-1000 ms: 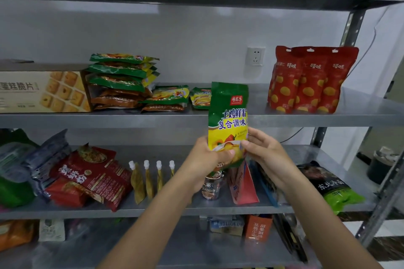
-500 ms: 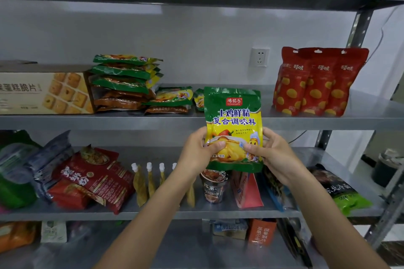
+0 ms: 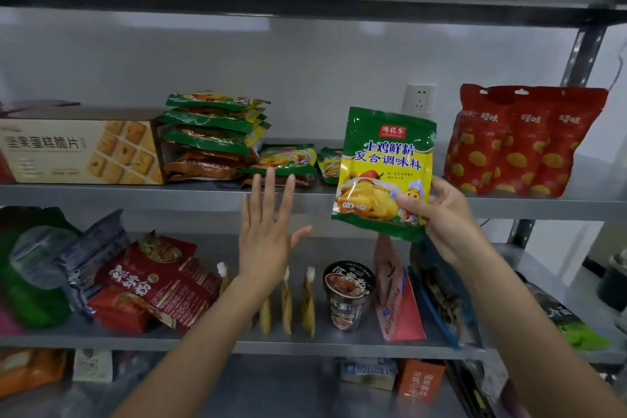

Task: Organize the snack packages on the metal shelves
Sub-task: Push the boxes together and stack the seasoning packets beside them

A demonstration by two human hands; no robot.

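Observation:
My right hand point(image 3: 441, 217) grips the lower right corner of a green and yellow seasoning packet point(image 3: 385, 170), held upright in front of the upper shelf's point(image 3: 509, 205) edge. My left hand point(image 3: 266, 231) is free, fingers straight and spread, raised toward the same shelf edge, just below two flat green and yellow packets point(image 3: 288, 159). A stack of green packets point(image 3: 213, 125) lies further left. Three red pouches point(image 3: 522, 142) stand at the shelf's right end.
A biscuit box point(image 3: 78, 149) fills the upper shelf's left end. The middle shelf point(image 3: 339, 346) carries red packets point(image 3: 159, 282), several small sachets point(image 3: 298, 305), a noodle cup point(image 3: 347, 295), a pink pouch point(image 3: 397, 299) and green bags. A wall socket point(image 3: 420, 99) sits behind.
My left hand has let go of the seasoning packet and moved left with fingers spread. My right hand alone has carried the packet up and right to the upper shelf's level.

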